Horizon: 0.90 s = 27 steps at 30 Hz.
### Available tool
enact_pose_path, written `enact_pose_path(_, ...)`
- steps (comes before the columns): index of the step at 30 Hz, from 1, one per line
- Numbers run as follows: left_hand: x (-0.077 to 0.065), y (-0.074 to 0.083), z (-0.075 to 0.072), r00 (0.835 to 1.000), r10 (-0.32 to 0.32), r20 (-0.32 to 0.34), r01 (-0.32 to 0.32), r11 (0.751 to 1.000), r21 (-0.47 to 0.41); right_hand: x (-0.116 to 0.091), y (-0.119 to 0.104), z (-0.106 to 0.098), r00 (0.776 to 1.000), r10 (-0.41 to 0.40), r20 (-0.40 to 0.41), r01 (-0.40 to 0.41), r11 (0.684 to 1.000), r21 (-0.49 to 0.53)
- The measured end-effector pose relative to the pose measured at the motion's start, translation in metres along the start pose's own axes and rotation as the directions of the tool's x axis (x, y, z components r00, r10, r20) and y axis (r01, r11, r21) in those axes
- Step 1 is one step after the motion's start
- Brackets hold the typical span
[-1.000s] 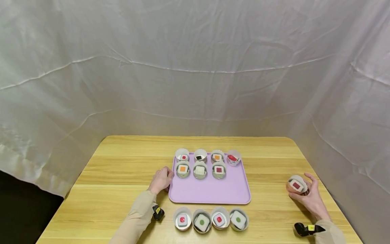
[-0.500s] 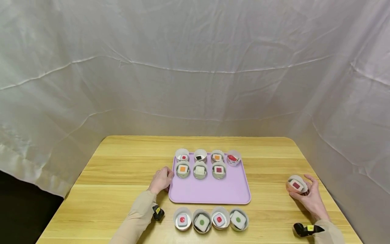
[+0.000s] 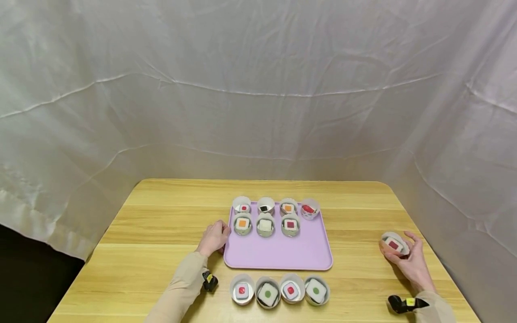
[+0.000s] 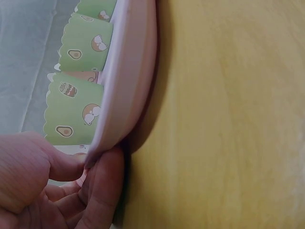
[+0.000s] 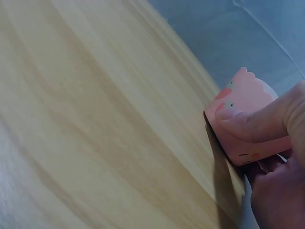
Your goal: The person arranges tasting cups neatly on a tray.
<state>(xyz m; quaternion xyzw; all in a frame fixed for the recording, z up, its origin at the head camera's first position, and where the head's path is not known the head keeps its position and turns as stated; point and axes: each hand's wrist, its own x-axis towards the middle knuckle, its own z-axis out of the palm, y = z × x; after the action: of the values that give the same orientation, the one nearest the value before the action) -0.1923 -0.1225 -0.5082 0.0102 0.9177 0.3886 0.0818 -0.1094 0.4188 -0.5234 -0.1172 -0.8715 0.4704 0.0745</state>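
At the left edge of the lilac tray (image 3: 278, 256), my left hand (image 3: 212, 240) pinches the rim between thumb and fingers, as the left wrist view shows on the tray wall (image 4: 136, 62). My right hand (image 3: 416, 265) holds a pink paper baking cup (image 5: 248, 93) near the table's right side, thumb across its printed outside. Inside that cup lies a white square piece with a dark red centre (image 3: 393, 245), resembling a toy sushi roll. Two rows of similar filled cups stand on the tray, among them a cup with an orange-centred piece (image 3: 242, 224).
In front of the tray, a row of several cups stands on the wooden table (image 3: 153, 264), including a cup with a green-centred piece (image 3: 267, 294). A cup with red filling (image 3: 308, 209) sits at the tray's back right corner. Pale curtain (image 3: 258, 125) surrounds the table.
My right wrist has shifted very slightly left while holding the cup, which has turned a little. The left hand, tray and other cups have not moved.
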Motion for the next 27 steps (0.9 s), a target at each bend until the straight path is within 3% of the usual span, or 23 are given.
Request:
enact_pose_path(11, 0.000, 0.001, -0.001, 1.000, 0.002, -0.007, -0.002, 1.000, 0.003, -0.001, -0.006, 0.000, 0.999, 0.037, 0.000, -0.037, 0.999, -0.021)
enact_pose_path(27, 0.000, 0.001, 0.000, 1.000, -0.016, -0.002, 0.016, 1.000, 0.007, 0.002, -0.020, -0.001, 0.996, -0.084, -0.024, 0.083, 0.996, -0.013)
